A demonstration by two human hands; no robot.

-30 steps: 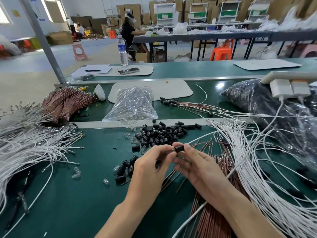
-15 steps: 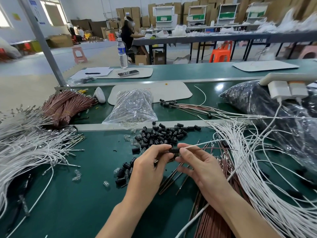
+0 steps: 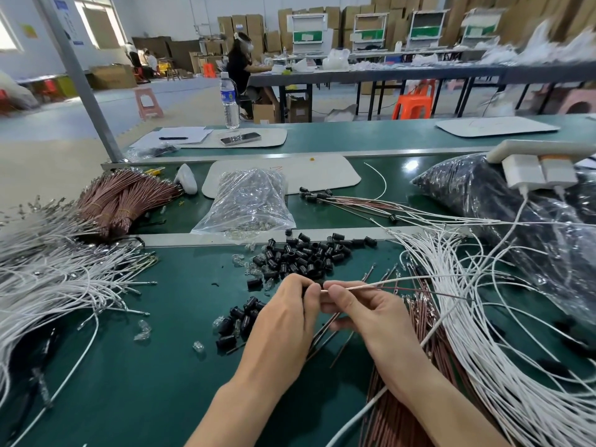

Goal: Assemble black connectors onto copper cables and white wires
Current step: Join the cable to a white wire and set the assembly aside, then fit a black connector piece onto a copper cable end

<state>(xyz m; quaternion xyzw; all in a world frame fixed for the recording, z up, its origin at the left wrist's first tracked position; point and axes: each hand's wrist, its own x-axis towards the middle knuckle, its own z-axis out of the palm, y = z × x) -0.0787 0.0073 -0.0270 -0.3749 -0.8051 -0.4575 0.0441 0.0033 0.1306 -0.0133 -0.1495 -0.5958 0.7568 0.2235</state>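
My left hand (image 3: 283,321) and my right hand (image 3: 364,314) meet fingertip to fingertip over the green table. The left fingers pinch a black connector (image 3: 314,286), mostly hidden. The right thumb and forefinger hold a white wire (image 3: 403,279) together with a copper cable (image 3: 429,291) that trail off to the right. A heap of loose black connectors (image 3: 306,253) lies just beyond my hands, and a smaller cluster (image 3: 240,321) sits to their left. Copper cables (image 3: 416,391) lie under my right forearm.
White wires fan out at the left (image 3: 48,285) and pile up at the right (image 3: 500,350). A bound copper cable bundle (image 3: 119,201), a clear bag (image 3: 248,201), finished assemblies (image 3: 348,201) and a dark bag (image 3: 516,214) with chargers (image 3: 538,171) lie behind. Another person (image 3: 240,69) sits far off.
My hands have stayed together and shifted slightly. The black connector, seen between the fingertips earlier, is now nearly covered by the left fingers. The wire and cable now stretch rightward from the right fingers.
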